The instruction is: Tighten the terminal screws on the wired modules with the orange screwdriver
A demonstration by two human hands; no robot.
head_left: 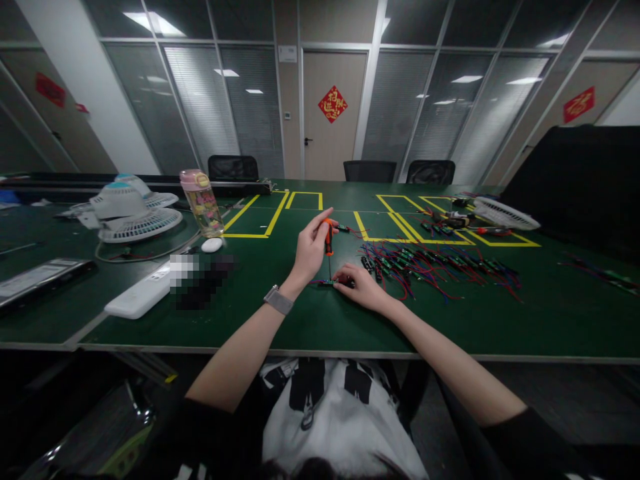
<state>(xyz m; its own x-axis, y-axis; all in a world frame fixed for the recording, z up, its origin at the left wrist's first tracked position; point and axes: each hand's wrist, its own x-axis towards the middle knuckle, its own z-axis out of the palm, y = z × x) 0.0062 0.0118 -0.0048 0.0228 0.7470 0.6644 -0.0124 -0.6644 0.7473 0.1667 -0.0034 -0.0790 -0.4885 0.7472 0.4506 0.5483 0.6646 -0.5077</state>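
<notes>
My left hand (312, 247) is closed around the orange and black handle of a screwdriver (329, 241), held upright with its thin shaft pointing down. The tip meets a small green circuit board (327, 283) lying on the green table (280, 320). My right hand (359, 283) rests on the table with its fingers closed on the right end of that board, partly covering it. Just right of my hands spreads a pile of similar circuit boards (415, 260) with red and blue wires. One more wired board (343, 229) lies behind my left hand.
To the left stand a pink-lidded bottle (203, 203), white fan parts (135, 213), a small white round object (212, 245) and a long white device (143, 293). Yellow tape (277, 213) marks the table. At the far right are another fan part (505, 212) and a black screen-like object (580, 187).
</notes>
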